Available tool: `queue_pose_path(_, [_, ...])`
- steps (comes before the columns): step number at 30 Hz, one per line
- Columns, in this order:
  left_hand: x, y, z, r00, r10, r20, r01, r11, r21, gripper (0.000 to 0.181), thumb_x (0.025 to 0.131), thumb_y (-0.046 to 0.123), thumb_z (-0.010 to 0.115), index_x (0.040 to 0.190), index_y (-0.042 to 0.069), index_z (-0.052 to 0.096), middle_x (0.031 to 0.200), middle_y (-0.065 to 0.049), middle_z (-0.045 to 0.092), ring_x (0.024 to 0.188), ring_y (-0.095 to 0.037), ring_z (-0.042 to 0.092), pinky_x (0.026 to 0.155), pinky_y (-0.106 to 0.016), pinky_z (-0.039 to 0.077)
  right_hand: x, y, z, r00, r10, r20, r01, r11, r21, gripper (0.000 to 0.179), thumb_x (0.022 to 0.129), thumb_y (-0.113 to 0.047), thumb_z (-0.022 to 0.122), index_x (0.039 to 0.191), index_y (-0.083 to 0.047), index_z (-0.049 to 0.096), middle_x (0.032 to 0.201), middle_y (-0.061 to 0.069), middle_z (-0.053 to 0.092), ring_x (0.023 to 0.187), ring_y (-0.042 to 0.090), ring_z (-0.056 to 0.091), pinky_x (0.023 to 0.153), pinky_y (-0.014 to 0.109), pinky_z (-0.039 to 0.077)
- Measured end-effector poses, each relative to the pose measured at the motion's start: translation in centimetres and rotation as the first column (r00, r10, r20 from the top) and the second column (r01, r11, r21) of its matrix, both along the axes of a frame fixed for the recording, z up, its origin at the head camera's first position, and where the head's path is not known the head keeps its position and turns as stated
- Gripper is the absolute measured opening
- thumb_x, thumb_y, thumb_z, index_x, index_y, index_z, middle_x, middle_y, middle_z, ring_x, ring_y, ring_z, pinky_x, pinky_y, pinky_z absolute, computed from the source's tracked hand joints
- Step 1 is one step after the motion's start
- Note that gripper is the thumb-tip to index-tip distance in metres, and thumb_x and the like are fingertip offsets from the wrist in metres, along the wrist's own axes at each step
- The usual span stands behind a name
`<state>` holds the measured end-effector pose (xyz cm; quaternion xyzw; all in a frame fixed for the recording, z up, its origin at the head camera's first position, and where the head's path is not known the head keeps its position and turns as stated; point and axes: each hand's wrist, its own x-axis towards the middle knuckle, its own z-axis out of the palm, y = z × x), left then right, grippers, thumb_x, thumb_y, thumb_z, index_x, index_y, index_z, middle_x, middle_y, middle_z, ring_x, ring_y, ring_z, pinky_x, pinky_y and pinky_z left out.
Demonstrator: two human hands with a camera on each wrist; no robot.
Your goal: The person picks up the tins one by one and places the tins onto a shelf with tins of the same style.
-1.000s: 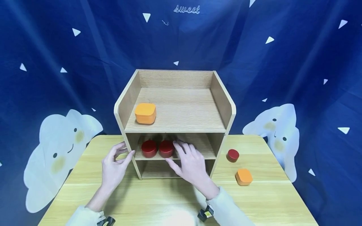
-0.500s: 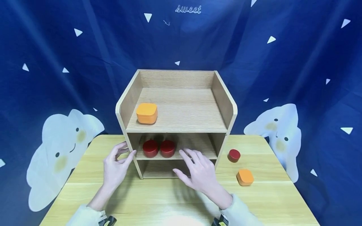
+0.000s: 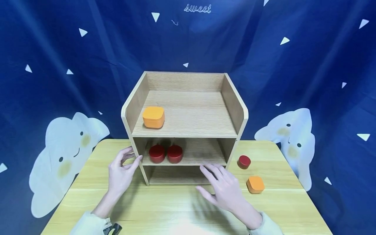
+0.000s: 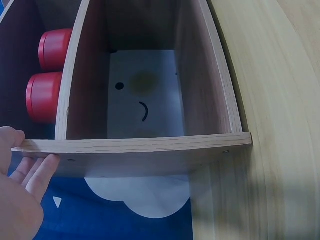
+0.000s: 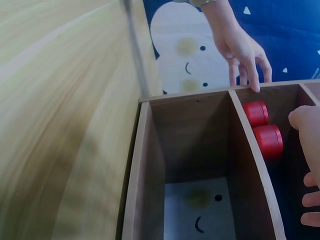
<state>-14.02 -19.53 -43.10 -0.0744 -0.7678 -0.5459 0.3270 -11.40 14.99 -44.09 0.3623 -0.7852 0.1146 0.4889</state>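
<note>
A wooden shelf unit (image 3: 191, 114) stands on the table. My left hand (image 3: 121, 174) grips its left side panel, thumb at the front edge and fingers on the outer face, as the left wrist view also shows. Two round red tins (image 3: 175, 154) sit side by side on the middle shelf, towards the left. In front of the unit's lower right, my right hand (image 3: 224, 189) hovers with fingers spread and nothing in it. On the top shelf, at the front left, is an orange rounded-square box (image 3: 153, 117).
Right of the unit, a smaller red round tin (image 3: 244, 162) and another orange rounded-square box (image 3: 255, 184) lie on the wooden table (image 3: 158, 209). A blue curtain (image 3: 117, 42) with white triangles and cloud faces hangs behind.
My right hand has drawn away from the right-hand red tin, moving right and towards me. The left hand stays at the side panel, and the tins keep their place. The view shifts slightly.
</note>
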Motion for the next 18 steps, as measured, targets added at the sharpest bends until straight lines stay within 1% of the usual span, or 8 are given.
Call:
queue_pose_path(3, [0.0, 0.0, 0.0, 1.0, -0.004, -0.001, 0.004, 1.0, 0.0, 0.037, 0.084, -0.013, 0.079, 0.119, -0.008, 0.069, 0.112, -0.028, 0.076, 0.093, 0.016, 0.068, 0.068, -0.009, 0.062, 0.4, 1.2, -0.1, 0.999, 0.033, 0.035, -0.034, 0.999, 0.015, 0.053, 0.103, -0.055, 0.056, 0.124, -0.01, 0.075, 0.115, 0.006, 0.077, 0.097, 0.025, 0.074, 0.068, 0.036, 0.066])
queue_pose_path(5, [0.0, -0.1, -0.1, 1.0, -0.005, -0.001, 0.005, 1.0, -0.001, 0.037, 0.084, -0.014, 0.079, 0.119, -0.008, 0.069, 0.113, -0.028, 0.076, 0.093, 0.016, 0.068, 0.068, -0.009, 0.062, 0.6, 2.1, -0.2, 0.997, 0.041, 0.059, -0.043, 0.999, 0.024, 0.053, 0.104, -0.055, 0.055, 0.124, -0.011, 0.076, 0.116, 0.006, 0.077, 0.098, 0.025, 0.075, 0.068, 0.036, 0.066])
queue_pose_path(8, [0.0, -0.1, 0.0, 1.0, -0.007, -0.003, 0.007, 1.0, 0.0, 0.037, 0.084, -0.014, 0.078, 0.119, -0.008, 0.069, 0.113, -0.028, 0.076, 0.092, 0.017, 0.068, 0.068, -0.009, 0.062, 1.0, 3.4, -0.2, 0.995, 0.024, 0.092, -0.027, 0.999, 0.033, 0.054, 0.103, -0.057, 0.054, 0.124, -0.012, 0.076, 0.116, 0.005, 0.078, 0.096, 0.023, 0.075, 0.059, 0.032, 0.062])
queue_pose_path(12, [0.0, -0.1, 0.0, 1.0, -0.006, 0.001, 0.006, 1.0, 0.0, 0.037, 0.085, -0.013, 0.079, 0.119, -0.007, 0.069, 0.113, -0.027, 0.076, 0.092, 0.016, 0.068, 0.068, -0.009, 0.062, 1.4, 5.1, -0.5, 0.994, -0.007, 0.111, 0.002, 0.999, 0.045, 0.054, 0.102, -0.056, 0.054, 0.121, -0.012, 0.077, 0.114, 0.004, 0.078, 0.09, 0.022, 0.075, 0.054, 0.032, 0.059])
queue_pose_path(16, [0.0, -0.1, 0.0, 1.0, -0.007, 0.002, 0.007, 1.0, 0.006, 0.037, 0.084, -0.013, 0.079, 0.119, -0.007, 0.069, 0.113, -0.027, 0.076, 0.093, 0.016, 0.069, 0.068, -0.009, 0.062, 1.5, 6.6, -0.8, 0.993, -0.01, 0.121, 0.004, 0.999, 0.05, 0.053, 0.102, -0.054, 0.053, 0.121, -0.01, 0.077, 0.111, 0.004, 0.078, 0.09, 0.022, 0.074, 0.058, 0.035, 0.061])
queue_pose_path(18, [0.0, 0.0, 0.0, 1.0, -0.012, -0.001, 0.012, 1.0, 0.009, 0.037, 0.084, -0.013, 0.079, 0.119, -0.007, 0.069, 0.114, -0.027, 0.075, 0.093, 0.015, 0.069, 0.068, -0.01, 0.063, 1.6, 7.4, -1.0, 0.989, -0.017, 0.146, 0.009, 0.998, 0.059, 0.054, 0.103, -0.055, 0.051, 0.122, -0.011, 0.076, 0.112, 0.003, 0.077, 0.092, 0.022, 0.073, 0.061, 0.036, 0.061])
